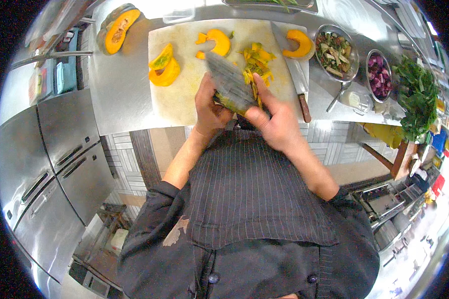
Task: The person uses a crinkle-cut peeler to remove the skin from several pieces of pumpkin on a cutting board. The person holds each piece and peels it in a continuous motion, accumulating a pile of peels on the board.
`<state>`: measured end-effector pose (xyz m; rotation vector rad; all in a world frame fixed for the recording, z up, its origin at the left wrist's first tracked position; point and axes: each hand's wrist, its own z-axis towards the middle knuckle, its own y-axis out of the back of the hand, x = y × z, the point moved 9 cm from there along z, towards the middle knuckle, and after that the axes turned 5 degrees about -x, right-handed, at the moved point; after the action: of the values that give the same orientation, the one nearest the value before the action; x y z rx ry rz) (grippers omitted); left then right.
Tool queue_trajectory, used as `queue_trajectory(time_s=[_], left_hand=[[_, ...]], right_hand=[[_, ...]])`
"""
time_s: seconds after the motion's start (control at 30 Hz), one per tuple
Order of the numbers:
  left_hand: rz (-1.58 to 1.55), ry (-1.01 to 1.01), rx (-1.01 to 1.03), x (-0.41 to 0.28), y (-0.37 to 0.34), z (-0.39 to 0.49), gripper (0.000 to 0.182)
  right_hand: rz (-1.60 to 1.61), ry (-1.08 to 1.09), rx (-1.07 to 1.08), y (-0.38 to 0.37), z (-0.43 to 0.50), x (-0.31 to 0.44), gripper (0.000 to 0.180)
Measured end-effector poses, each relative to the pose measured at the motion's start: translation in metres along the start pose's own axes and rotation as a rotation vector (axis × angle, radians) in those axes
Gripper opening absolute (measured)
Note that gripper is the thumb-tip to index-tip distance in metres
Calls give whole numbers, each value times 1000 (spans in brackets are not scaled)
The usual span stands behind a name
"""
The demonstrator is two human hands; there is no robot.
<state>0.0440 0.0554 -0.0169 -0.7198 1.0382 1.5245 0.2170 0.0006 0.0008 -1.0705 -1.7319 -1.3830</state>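
Over the front of the white cutting board (187,101), my left hand (213,108) and my right hand (275,117) both grip a flat grey slab-like thing (230,80). It is motion-blurred, so I cannot tell what it is. Green-and-yellow squash shows along its lower edge, and thin yellow strips lie by my right fingertips. Just beyond my right hand is a pile of orange-yellow trimmings (258,59). A curved squash slice (219,42) lies past the grey thing. Two more squash pieces (164,73) rest at the board's left side.
A chef's knife (297,73) with a wooden handle lies along the board's right side, beside a squash slice (298,44). Further right stand a metal bowl of cut vegetables (336,56), a bowl of purple pieces (379,74) and leafy greens (417,93). A halved squash (119,31) sits far left.
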Motion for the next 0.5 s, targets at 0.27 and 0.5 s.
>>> queue_trajectory(time_s=[0.27, 0.5], left_hand=[[45, 61, -62, -1, 14, 23, 44], [-104, 165, -48, 10, 17, 22, 42]], right_hand=[[123, 7, 84, 18, -7, 7, 82], [-278, 96, 196, 9, -21, 26, 99]])
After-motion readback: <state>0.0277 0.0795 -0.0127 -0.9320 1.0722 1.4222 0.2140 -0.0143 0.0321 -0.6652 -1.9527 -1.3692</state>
